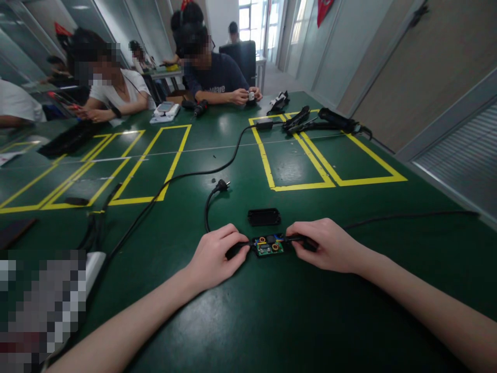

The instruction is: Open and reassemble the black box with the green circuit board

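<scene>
A small circuit board (271, 246) with copper coils and coloured wires lies in an open black case on the green table. Black cables leave it on both sides. My left hand (217, 256) pinches the cable at the board's left end. At the right end, my right hand (324, 246) grips the other black cable (298, 239) between thumb and fingers. Just beyond the board rests a loose black case half (264, 217), its hollow side up. A black power plug (222, 185) with metal pins lies past my left hand, its cord curving down toward that hand.
Yellow tape rectangles (303, 186) mark the green table (217, 321). A long black cable (202, 172) crosses it to a small black box (264, 125). Black tool-like parts (330, 120) lie at the far right. Two people sit across, near a power drill (201, 108). A blurred-out object occupies the lower left.
</scene>
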Demonstrator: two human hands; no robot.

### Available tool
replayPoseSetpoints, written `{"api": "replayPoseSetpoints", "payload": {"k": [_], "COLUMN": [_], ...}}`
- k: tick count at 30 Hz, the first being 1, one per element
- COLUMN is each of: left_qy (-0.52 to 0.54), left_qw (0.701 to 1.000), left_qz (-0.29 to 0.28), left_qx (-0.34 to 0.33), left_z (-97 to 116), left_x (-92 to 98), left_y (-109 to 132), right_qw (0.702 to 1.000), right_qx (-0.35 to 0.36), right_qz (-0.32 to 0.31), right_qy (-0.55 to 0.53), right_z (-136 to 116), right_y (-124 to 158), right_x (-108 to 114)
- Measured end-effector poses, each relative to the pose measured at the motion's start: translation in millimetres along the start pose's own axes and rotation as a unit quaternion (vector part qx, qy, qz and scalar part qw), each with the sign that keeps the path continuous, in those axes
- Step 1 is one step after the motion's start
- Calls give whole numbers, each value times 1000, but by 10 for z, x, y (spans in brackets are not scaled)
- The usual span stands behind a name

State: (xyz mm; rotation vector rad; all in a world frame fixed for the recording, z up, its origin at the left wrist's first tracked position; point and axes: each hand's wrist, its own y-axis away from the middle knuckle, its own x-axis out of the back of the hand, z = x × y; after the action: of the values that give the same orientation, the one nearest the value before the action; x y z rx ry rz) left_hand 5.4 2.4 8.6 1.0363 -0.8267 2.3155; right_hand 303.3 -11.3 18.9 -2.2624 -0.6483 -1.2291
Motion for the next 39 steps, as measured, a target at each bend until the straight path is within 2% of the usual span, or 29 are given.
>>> {"api": "replayPoseSetpoints", "payload": {"k": [7, 14, 25, 39], "left_qy": [-9, -10, -20, -43], "left_qw": [1000, 999, 999, 999], "left_qz": [-12, -25, -20, -12], "left_qx": [-16, -17, -23, -28], "left_z": [-36, -26, -34, -15], "left_x": [-25, -20, -40, -62], "left_y": [21, 13, 15, -20], "right_qw": [1000, 1000, 1000, 999], "right_qx": [13, -5, 8, -22], "right_qz": [-7, -5, -10, -36], "right_qy": [-2, -4, 8, -24], "right_z": [18, 54, 59, 95], "right_y": [-2, -29, -41, -10], "right_x": [30, -3, 16, -25]}}
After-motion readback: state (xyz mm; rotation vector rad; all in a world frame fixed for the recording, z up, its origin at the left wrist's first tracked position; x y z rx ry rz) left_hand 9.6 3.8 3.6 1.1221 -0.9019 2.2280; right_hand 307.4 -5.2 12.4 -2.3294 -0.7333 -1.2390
